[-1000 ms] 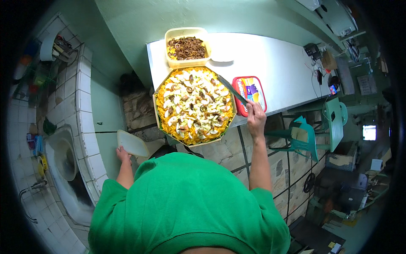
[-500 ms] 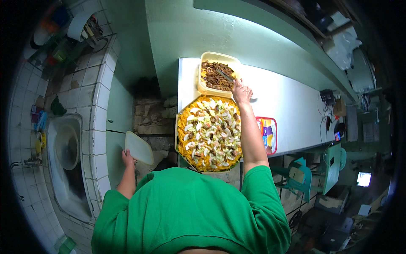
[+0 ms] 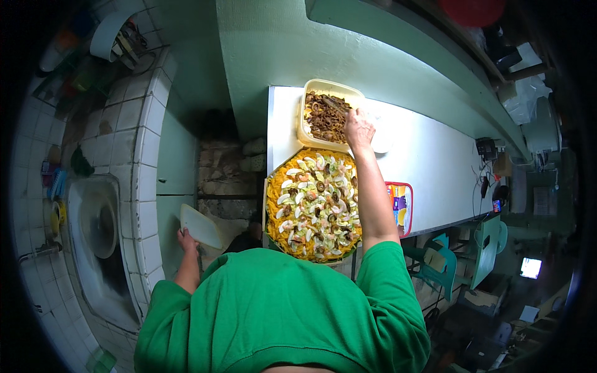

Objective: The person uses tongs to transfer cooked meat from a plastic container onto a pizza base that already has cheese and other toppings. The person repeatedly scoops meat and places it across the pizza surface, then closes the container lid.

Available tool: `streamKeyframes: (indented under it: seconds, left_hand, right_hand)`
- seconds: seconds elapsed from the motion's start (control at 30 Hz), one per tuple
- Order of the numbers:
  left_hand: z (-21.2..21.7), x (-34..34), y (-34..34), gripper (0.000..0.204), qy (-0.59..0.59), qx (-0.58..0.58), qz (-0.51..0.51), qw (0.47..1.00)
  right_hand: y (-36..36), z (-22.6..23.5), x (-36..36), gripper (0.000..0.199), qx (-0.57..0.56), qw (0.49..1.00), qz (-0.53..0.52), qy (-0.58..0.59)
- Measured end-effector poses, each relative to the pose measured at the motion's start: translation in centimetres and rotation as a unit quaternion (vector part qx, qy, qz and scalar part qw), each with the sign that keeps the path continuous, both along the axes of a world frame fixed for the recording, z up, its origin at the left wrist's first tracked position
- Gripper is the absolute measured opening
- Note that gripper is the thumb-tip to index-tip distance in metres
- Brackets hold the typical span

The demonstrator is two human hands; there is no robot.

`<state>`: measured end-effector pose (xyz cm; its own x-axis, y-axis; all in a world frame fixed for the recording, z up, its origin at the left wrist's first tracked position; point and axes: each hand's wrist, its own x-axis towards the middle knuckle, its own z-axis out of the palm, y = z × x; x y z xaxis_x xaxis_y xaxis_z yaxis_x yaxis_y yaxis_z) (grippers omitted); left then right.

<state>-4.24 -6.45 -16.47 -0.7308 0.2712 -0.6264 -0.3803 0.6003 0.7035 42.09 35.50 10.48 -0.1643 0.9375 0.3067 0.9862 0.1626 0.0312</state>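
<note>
You stand in a green shirt [image 3: 273, 311] at a long white table [image 3: 435, 161] set against a pale green wall [image 3: 273, 56], with a tiled counter and sink [image 3: 99, 217] on your left and chairs [image 3: 435, 267] and clutter off to the right. Nearest you on the table sits a big octagonal tray of yellow noodles [image 3: 314, 205] topped with egg slices and shrimp — wide, loaded and probably heavy, so it is best lifted from under two opposite edges and kept level. Beyond it, touching its far edge, is a cream plastic tub of brown cooked topping [image 3: 323, 118]; the tub looks light and a little flexible, its contents loose and likely greasy. Your right hand [image 3: 359, 129] reaches into the tub's near right corner, fingers bunched downward — you cannot tell whether they have pinched anything. Your left hand [image 3: 186, 239] hangs low by the counter, fingers closed on the edge of a thin pale lid [image 3: 200, 226], stiff and light. A small colourful flat packet [image 3: 400, 205] lies just right of the tray.
</note>
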Motion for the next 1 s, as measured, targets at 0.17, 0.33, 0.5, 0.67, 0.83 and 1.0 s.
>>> streamKeyframes:
  seconds: [0.17, 0.33, 0.5, 0.67, 0.83, 1.0]
  left_hand:
    - [1.1, 0.6, 1.6, 0.043, -0.030, 0.048, -0.002, 0.998]
    - [2.8, 1.5, 3.0, 0.040, -0.023, 0.017, -0.004, 1.000]
    - [3.5, 1.9, 3.0, 0.042, -0.026, 0.019, -0.043, 0.999]
    - [4.2, 1.6, 1.7, 0.043, 0.011, -0.011, -0.054, 0.998]
    - [4.3, 1.1, 0.7, 0.045, 0.008, -0.037, -0.063, 0.997]
    - [4.5, 0.9, 1.0, 0.046, 0.026, -0.010, -0.049, 0.998]
  right_hand:
    - [-0.4, 1.1, 0.9, 0.017, -0.002, 0.999, -0.031, 0.022]
    - [-2.6, 3.7, 2.9, 0.022, 0.008, 0.990, -0.076, 0.121]
    - [-5.7, 3.3, 4.3, 0.025, -0.060, 0.982, -0.130, 0.120]
    - [-11.2, 3.5, 7.5, 0.026, 0.012, 0.938, -0.109, 0.330]
    - [-20.9, 5.9, 11.7, 0.026, 0.015, 0.929, -0.085, 0.360]
    - [-30.5, 6.5, 15.9, 0.027, 0.025, 0.931, -0.141, 0.335]
